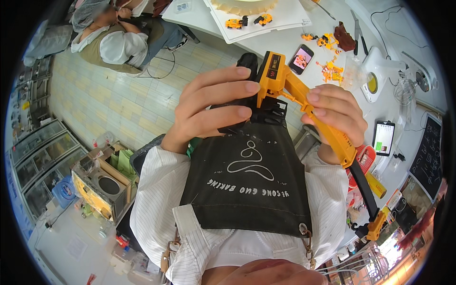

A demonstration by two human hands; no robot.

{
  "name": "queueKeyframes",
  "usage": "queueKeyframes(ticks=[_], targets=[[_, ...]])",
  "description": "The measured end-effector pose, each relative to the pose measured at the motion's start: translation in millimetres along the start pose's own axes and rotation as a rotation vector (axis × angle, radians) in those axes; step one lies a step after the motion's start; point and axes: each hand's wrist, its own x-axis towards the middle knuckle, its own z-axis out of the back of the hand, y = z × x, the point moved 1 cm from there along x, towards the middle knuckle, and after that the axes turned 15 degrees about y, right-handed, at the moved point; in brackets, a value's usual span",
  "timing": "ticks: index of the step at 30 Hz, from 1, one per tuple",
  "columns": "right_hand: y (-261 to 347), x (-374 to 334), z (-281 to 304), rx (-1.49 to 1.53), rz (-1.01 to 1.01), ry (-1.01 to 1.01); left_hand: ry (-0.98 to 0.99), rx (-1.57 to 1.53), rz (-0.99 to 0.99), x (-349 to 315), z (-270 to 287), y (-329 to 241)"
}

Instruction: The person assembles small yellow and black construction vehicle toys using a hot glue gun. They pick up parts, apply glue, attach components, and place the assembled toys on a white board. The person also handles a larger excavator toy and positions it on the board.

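Observation:
A yellow and black toy excavator (273, 76) is held up in front of my chest, tilted, by both hands. My left hand (209, 102) closes round its black track end, the fingertips against the body. My right hand (339, 114) grips the yellow boom (332, 135), fingers on top; its thumb is mostly hidden. The boom stretches down to the right into a long black arm (363, 190) with a yellow bucket piece (376, 226) at its end. Behind the toy is my black apron (247, 199), worn over a striped white shirt.
On the white table ahead stands a cake (244, 5) on a board with two small yellow toy vehicles (235, 23). Near it lie a phone (301, 59), several small orange toys (329, 42), a knife (356, 31), a scale (375, 78) and a whisk (403, 92). A person (118, 45) sits far left.

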Motion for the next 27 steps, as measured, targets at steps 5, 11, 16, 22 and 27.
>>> queueKeyframes(ticks=[5, 11, 16, 22, 27], targets=[[-0.9, 0.2, 1.2, -0.011, 0.014, -0.004, 0.024, 0.007, 0.006, 2.5, 2.3, -0.8], [-0.1, 11.5, -3.7, 0.122, -0.097, 0.036, 0.124, 0.088, -0.046, 0.8, 1.7, -3.5], [-6.9, 14.7, -5.8, 0.106, -0.066, 0.1, 0.087, 0.074, -0.068, -2.6, -5.1, -6.0], [-4.0, 18.1, -5.6, 0.146, 0.027, 0.046, 0.092, 0.074, -0.096, 0.4, -5.0, -9.0], [-8.5, 14.2, -10.1, 0.147, 0.131, 0.009, 0.065, 0.089, -0.088, -2.8, -8.3, -14.2]])
